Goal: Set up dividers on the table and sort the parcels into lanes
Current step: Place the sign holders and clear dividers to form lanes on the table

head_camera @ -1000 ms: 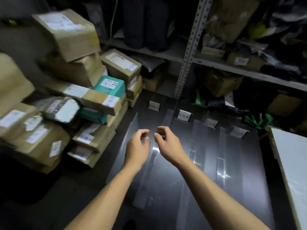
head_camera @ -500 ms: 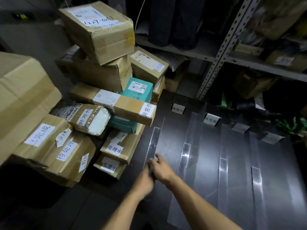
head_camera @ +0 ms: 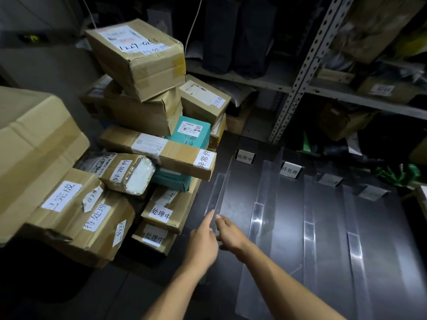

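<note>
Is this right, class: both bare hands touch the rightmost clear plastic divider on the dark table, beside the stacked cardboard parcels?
Not quite. The head view shows the left hand and right hand on the leftmost clear plastic divider of the dark table, beside the stacked cardboard parcels.

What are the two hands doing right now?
Left hand: fingers straight, touching the near end of the leftmost clear plastic divider strip.
Right hand: fingertips on the same strip; grip cannot be told.
</note>
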